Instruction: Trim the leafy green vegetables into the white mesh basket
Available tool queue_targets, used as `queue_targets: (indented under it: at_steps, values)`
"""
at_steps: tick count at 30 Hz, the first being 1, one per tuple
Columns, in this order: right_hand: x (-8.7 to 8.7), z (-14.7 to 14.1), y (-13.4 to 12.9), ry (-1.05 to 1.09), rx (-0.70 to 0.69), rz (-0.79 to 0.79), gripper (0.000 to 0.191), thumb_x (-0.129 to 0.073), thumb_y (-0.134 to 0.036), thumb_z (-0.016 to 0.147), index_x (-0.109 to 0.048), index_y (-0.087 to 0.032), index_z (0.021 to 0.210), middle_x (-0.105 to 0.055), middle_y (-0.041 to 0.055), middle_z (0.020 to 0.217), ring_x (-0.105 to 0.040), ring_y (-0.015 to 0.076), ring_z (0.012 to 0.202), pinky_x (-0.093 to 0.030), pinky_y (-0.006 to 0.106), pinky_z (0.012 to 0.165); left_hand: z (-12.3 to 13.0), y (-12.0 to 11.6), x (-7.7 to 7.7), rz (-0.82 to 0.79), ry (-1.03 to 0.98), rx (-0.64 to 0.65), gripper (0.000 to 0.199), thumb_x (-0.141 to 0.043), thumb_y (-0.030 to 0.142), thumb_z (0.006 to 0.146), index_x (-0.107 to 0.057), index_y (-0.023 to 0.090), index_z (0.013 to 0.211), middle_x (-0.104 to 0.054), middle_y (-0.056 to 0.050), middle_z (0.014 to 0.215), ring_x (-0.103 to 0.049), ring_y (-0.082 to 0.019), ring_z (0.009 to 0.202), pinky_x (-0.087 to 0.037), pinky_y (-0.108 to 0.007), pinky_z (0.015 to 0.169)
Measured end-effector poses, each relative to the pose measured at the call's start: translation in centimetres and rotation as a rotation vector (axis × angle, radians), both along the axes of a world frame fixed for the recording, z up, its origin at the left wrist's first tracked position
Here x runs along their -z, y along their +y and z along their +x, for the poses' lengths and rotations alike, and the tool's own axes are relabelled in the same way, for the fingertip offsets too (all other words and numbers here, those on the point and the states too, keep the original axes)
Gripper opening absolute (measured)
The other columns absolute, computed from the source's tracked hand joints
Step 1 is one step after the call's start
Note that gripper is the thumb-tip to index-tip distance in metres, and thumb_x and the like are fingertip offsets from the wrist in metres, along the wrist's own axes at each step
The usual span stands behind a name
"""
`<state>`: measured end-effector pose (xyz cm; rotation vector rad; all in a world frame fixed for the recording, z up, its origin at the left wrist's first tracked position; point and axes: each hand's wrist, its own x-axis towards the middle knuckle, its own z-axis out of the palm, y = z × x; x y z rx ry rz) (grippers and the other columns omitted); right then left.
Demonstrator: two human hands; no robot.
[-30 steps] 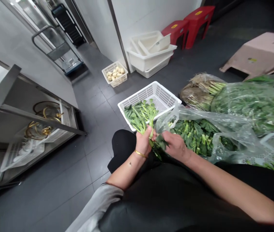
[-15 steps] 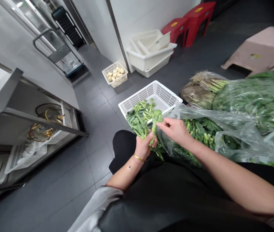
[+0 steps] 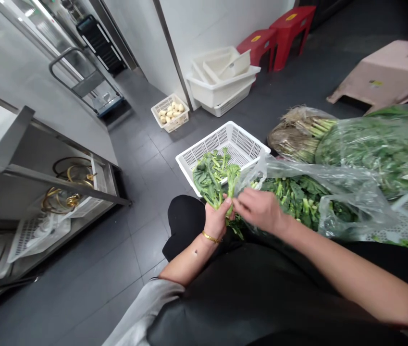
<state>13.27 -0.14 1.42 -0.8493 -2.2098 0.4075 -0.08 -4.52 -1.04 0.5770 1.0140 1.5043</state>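
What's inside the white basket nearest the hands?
Green stalks with florets in the white basket, toward its near-left part; bare slotted base shows beyond. The leafy bunch in the left hand covers the near-left corner, so anything beneath is hidden.

My bracelet (image 3: 211, 237) is gold, my sleeve (image 3: 146, 307) grey; two stools (image 3: 292, 30) are red, another stool (image 3: 391, 72) pale pink, the slotted basket (image 3: 256, 139) white, the floor tiles (image 3: 113, 250) dark grey.
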Motion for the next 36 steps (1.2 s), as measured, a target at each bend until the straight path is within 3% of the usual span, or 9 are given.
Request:
queue_targets:
  at_steps: [3, 8, 12, 16, 21, 24, 27, 32, 36]
  values:
    - [0.2, 1.1, -1.0, -0.093, -0.229, -0.151, 0.025, -0.055, -0.041, 0.084, -0.063, -0.020, 0.074, -0.060, 0.0002, 0.061, -0.052, 0.0108, 0.053, -0.032, 0.023, 0.050, -0.6, 0.2, -0.1, 0.008, 0.006, -0.013, 0.031, -0.071, 0.033, 0.072, -0.050, 0.014, 0.084, -0.056, 0.002, 0.053, -0.041, -0.006, 0.037, -0.031, -0.021, 0.039]
    - [0.1, 1.9, 3.4, 0.113, -0.044, -0.828, 0.038, -0.052, -0.055, 0.082, -0.054, -0.019, 0.069, -0.056, -0.0028, 0.050, -0.048, 0.0110, 0.042, -0.034, 0.023, 0.044, -0.4, -0.5, 0.1, 0.022, 0.024, 0.092, 0.035, -0.073, 0.035, 0.068, -0.051, 0.015, 0.086, -0.058, 0.002, 0.053, -0.041, -0.007, 0.035, -0.031, -0.022, 0.038]
    - [0.1, 0.1, 3.0, 0.217, 0.208, -0.472, 0.036, -0.055, -0.044, 0.081, -0.043, -0.021, 0.057, -0.050, -0.0022, 0.048, -0.045, 0.0108, 0.045, -0.034, 0.024, 0.048, 0.8, -0.5, -0.2, -0.031, -0.057, 0.110, 0.030, -0.071, 0.035, 0.071, -0.051, 0.015, 0.082, -0.055, 0.003, 0.053, -0.038, -0.005, 0.035, -0.029, -0.021, 0.039]
    - [0.4, -0.4, -0.4, 0.216, -0.017, -0.208, 0.023, -0.057, -0.037, 0.080, -0.055, -0.019, 0.065, -0.058, 0.0022, 0.061, -0.053, 0.0130, 0.058, -0.039, 0.026, 0.056, 0.4, 0.2, -1.1, -0.138, -0.193, 0.061, 0.028, -0.070, 0.034, 0.071, -0.050, 0.014, 0.071, -0.046, 0.005, 0.050, -0.036, -0.003, 0.037, -0.029, -0.020, 0.041]
    - [0.5, 1.0, 1.0, 0.613, -0.058, -0.988, 0.025, -0.062, -0.041, 0.077, -0.058, -0.018, 0.085, -0.056, -0.0020, 0.053, -0.051, 0.0122, 0.045, -0.040, 0.026, 0.045, -1.1, -0.3, -1.0, -0.288, -0.475, 0.382, 0.042, -0.049, 0.045, 0.085, -0.039, 0.016, 0.056, -0.022, 0.008, 0.042, -0.020, -0.003, 0.033, -0.022, -0.019, 0.036]
    - [0.0, 1.4, 2.6, 0.748, -0.263, -1.238, 0.037, -0.070, -0.038, 0.068, -0.058, -0.016, 0.096, -0.057, -0.0034, 0.053, -0.052, 0.0122, 0.043, -0.042, 0.026, 0.042, -1.0, -1.0, -0.1, -0.289, -0.517, 0.465, 0.039, -0.046, 0.045, 0.087, -0.043, 0.017, 0.061, -0.017, 0.009, 0.043, -0.012, -0.002, 0.031, -0.019, -0.019, 0.033]
    - [-0.1, 1.5, 3.1, 0.742, -0.319, -1.241, 0.031, -0.074, -0.036, 0.065, -0.057, -0.017, 0.082, -0.057, -0.0034, 0.051, -0.051, 0.0110, 0.039, -0.041, 0.024, 0.039, -1.0, -1.0, 0.3, -0.199, -0.437, 0.477, 0.035, -0.057, 0.050, 0.078, -0.051, 0.016, 0.076, -0.033, 0.007, 0.047, -0.020, -0.002, 0.031, -0.022, -0.020, 0.033]
    - [0.3, 1.0, 2.5, 0.737, -0.130, -1.188, 0.032, -0.072, -0.042, 0.068, -0.050, -0.019, 0.073, -0.057, -0.0040, 0.052, -0.050, 0.0101, 0.039, -0.042, 0.024, 0.038, -1.3, -0.3, -0.6, -0.015, -0.067, 0.349, 0.053, -0.077, 0.045, 0.061, -0.051, 0.017, 0.098, -0.060, -0.001, 0.065, -0.047, -0.009, 0.040, -0.037, -0.024, 0.040]
    - [0.4, 0.2, 1.0, 0.595, 0.131, -0.728, 0.023, -0.061, -0.039, 0.079, -0.049, -0.021, 0.069, -0.058, -0.0018, 0.055, -0.055, 0.0121, 0.048, -0.047, 0.026, 0.048, 0.4, -0.5, -0.9, -0.031, -0.063, 0.238, 0.039, -0.074, 0.038, 0.068, -0.053, 0.015, 0.091, -0.054, 0.002, 0.057, -0.041, -0.006, 0.037, -0.035, -0.022, 0.039]
